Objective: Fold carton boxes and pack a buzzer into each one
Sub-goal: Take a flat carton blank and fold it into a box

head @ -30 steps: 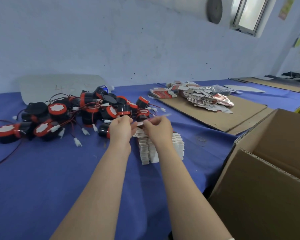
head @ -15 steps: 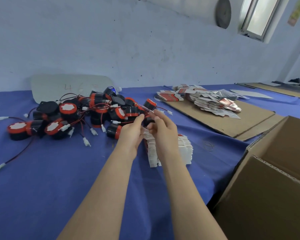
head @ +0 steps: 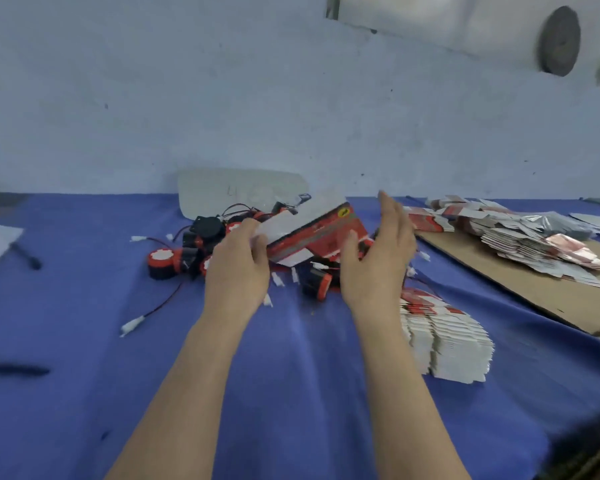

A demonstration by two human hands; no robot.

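The work surface is a tabletop covered in blue cloth, set against a pale, scuffed wall. A translucent white plastic sheet leans at the wall. At the right, a brown cardboard sheet carries a loose heap of printed cartons. A squared stack of flat white-and-red carton blanks lies just beside the right forearm.

The red-and-white printed carton blank is held in the air, tilted, above the pile of black-and-red round buzzers with wires and white connectors. The left grip is closed round the blank's left end. The right grip is open, fingers straight, and its thumb appears to rest on the blank's right edge.

We judge two risks. If the right grip pushes in off square, the blank may crease away from its score lines or slip from the single holding hand. The buzzer wires lie tangled, so lifting one unit may drag its neighbours. Motion blur prevents us from telling whether the blank has begun to open.
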